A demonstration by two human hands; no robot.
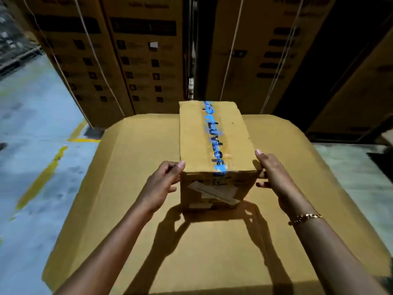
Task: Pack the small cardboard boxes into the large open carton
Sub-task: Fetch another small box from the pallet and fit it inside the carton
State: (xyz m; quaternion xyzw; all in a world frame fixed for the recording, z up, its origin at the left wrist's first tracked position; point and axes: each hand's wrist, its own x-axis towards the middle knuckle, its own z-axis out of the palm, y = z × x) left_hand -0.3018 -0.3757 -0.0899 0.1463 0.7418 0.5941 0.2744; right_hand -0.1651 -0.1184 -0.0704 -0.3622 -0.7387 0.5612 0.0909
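Both forearms reach in from the near edge. Left hand point(161, 184) presses the left near corner of the small cardboard box point(214, 143); right hand point(274, 173) presses the right near corner — each grip clamped on it. Box rests on a broad flat cardboard surface point(136, 209), long axis running straight away from the person, equidistant from both hands. No open carton is visible — judged: transfer pending.
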